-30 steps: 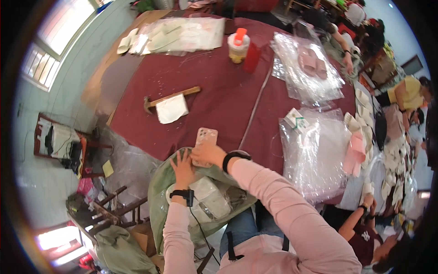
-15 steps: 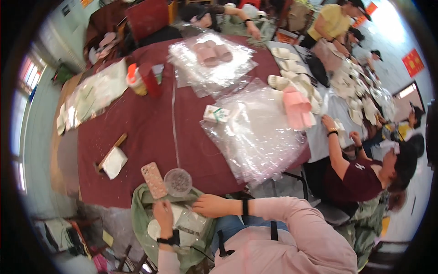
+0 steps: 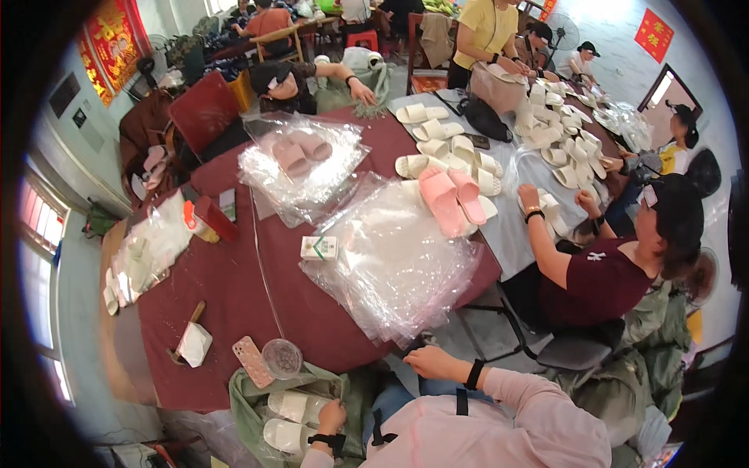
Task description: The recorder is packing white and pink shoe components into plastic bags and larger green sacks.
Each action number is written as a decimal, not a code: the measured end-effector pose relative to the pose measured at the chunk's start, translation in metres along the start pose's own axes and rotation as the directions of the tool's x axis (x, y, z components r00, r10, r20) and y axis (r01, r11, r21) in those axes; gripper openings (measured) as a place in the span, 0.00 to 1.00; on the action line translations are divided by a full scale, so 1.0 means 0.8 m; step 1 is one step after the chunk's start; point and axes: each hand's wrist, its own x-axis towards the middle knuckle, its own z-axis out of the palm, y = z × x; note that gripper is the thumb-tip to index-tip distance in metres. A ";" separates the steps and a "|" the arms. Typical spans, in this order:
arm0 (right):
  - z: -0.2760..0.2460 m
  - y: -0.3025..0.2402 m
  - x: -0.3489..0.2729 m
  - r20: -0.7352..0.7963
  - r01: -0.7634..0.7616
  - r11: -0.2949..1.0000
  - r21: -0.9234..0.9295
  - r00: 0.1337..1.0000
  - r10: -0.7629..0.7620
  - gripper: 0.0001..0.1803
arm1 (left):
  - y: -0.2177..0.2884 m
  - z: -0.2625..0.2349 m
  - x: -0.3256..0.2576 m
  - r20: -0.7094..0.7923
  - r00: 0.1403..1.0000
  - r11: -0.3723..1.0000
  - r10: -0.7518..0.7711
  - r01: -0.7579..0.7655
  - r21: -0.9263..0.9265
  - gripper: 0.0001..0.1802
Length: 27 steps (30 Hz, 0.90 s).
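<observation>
A pair of white slippers [image 3: 286, 435] in a clear plastic bag lies on a green sack [image 3: 248, 390] at the table's near edge. At the slippers' right end, my left hand [image 3: 331, 417] has its fingers closed on the bag. Off to the right, above my lap, my right hand [image 3: 437, 363] is apart from the slippers with curled fingers; what they hold, if anything, is hidden. Just beyond the slippers, a patterned pink phone case [image 3: 253, 362] sits beside a round clear tub [image 3: 282, 359] of small bits.
Stacked clear bags [image 3: 390, 265] cover the table's middle, with pink slippers [image 3: 442, 204] and a small white box [image 3: 319, 248] on them. A hammer [image 3: 197, 313] lies left beside a white block. At right, a seated co-worker [image 3: 608, 273] handles white slippers.
The view has tilted up, showing more of the room. My right hand has left the bag and moved right; my left hand has shifted to the slippers' right end.
</observation>
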 end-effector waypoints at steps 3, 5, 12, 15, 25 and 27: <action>0.005 0.020 -0.002 -0.018 0.087 0.996 0.023 0.996 -0.087 0.11 | 0.019 0.004 -0.008 -0.109 0.993 0.999 -0.043 0.042 -0.014 0.12; -0.002 0.032 -0.005 -0.019 0.154 0.988 0.026 0.988 -0.154 0.11 | 0.037 0.016 -0.015 -0.169 0.986 0.994 -0.015 0.033 0.106 0.10; -0.031 0.091 -0.024 0.050 0.245 0.964 0.107 0.967 -0.252 0.10 | 0.081 0.084 -0.004 -0.439 0.863 0.966 -0.252 0.199 -0.164 0.06; -0.058 0.107 -0.029 0.156 0.206 0.973 0.104 0.963 -0.221 0.10 | 0.065 0.107 0.017 -0.533 0.739 0.900 -0.412 0.240 -0.363 0.08; -0.048 0.120 -0.026 0.228 0.185 0.921 0.343 0.935 -0.272 0.10 | 0.112 0.096 0.026 -0.482 0.611 0.768 -0.627 0.381 -0.516 0.16; -0.028 0.113 -0.021 0.287 0.143 0.893 0.426 0.915 -0.284 0.12 | 0.121 0.097 0.018 -0.375 0.608 0.675 -0.700 0.392 -0.625 0.20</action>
